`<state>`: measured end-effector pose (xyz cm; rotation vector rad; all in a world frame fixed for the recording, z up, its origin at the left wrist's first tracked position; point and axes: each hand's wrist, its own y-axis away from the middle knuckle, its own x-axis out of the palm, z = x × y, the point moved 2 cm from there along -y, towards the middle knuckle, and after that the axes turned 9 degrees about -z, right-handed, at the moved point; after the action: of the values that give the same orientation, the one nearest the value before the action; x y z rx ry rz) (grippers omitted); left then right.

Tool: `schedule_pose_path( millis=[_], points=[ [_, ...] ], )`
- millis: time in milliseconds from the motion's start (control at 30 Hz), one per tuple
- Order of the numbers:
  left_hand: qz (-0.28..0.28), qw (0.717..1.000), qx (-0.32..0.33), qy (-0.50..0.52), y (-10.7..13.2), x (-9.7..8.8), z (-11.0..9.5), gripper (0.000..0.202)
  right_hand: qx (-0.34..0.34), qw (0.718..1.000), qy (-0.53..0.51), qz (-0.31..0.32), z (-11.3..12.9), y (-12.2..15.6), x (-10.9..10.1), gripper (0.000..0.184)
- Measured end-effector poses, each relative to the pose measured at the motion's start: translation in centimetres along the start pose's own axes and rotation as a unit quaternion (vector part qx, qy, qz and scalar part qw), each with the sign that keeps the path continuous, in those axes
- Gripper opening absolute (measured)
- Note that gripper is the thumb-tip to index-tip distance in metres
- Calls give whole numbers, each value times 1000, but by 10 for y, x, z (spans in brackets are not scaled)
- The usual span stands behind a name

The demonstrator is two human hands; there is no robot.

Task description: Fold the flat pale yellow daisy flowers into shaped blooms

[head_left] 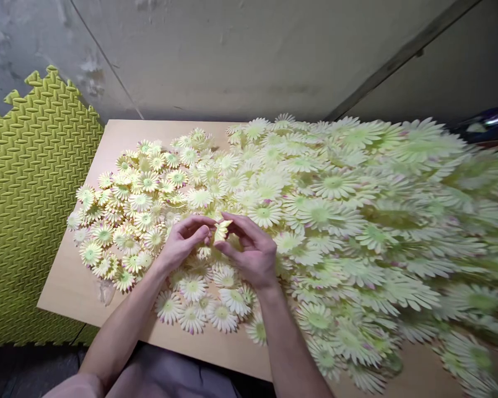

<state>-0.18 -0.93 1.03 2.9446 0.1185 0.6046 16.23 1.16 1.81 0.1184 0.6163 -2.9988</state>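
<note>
Working at a pale wooden table (72,293) against a stained grey wall (232,61), beside a yellow-green foam mat (33,193). Gripping a small yellow flower (223,230) between the fingertips of left hand (186,239) and right hand (255,254), just above the spread at mid-table. Apparently being partway along: handling one piece, showing small flower heads (143,202) heaped at left, wider flower heads (334,185) spread at right (blurring there, so defying any count). Not showing any sure line between done and left.

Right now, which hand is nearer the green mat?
Left: the left hand is to the right of the mat, apart from it; the right hand is farther right.
</note>
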Motion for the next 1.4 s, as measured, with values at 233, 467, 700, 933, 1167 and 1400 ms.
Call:
schedule_pose_path(
  millis=[233,467,700,933,1167,1400],
  points=[
    [-7,1000,2,27,0,1,4,28,84,977,-184,-60,4,-5,-4,32],
    [11,999,14,46,-2,-2,10,34,180,957,-200,-108,-13,2,-5,27],
    [68,995,53,49,-2,-2,15,69,292,925,-236,-61,-4,2,7,24],
    [-11,999,26,36,3,0,4,58,292,948,-123,26,-4,5,9,38],
    [-111,992,41,35,1,-5,4,32,273,951,-112,-90,0,1,4,49],
    [-44,983,162,-76,3,-4,5,40,301,946,-112,31,-3,7,4,53]
  ],
)
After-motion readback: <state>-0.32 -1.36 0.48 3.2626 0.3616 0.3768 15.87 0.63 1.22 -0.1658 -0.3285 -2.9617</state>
